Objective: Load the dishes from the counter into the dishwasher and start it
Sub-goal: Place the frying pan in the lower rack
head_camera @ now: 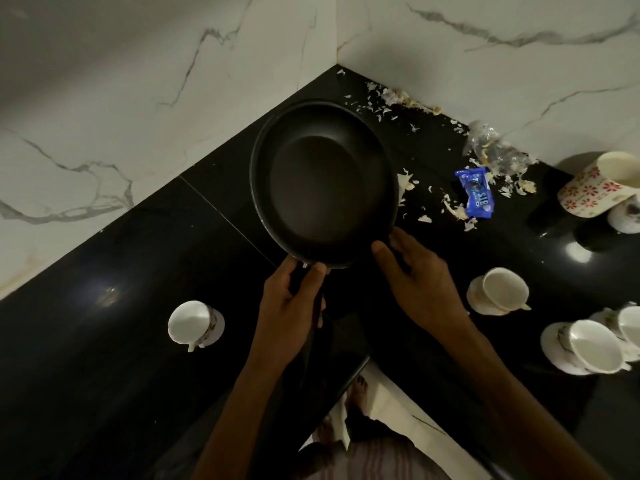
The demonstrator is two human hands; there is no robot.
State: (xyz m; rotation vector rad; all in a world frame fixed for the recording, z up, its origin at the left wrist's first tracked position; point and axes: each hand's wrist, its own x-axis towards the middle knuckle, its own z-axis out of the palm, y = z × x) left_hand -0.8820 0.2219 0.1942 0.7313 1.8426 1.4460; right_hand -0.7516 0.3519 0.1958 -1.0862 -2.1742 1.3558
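In the counter's (104,375) inner corner — black frying pan (323,183), empty. Left hand (291,306) grips its handle; right hand (415,282) steadies the near rim, fingers loose. White cups on saucers — one left (194,325), several right (498,289).

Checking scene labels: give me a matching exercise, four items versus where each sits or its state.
1. frying pan
2. blue wrapper
3. floral mug
4. lone cup

A. left of the arms, on a saucer
B. tipped over at the right edge
C. among scattered peels
D. left hand grips its handle, right hand at its rim

1-D, 2-C, 3-B, 4-A
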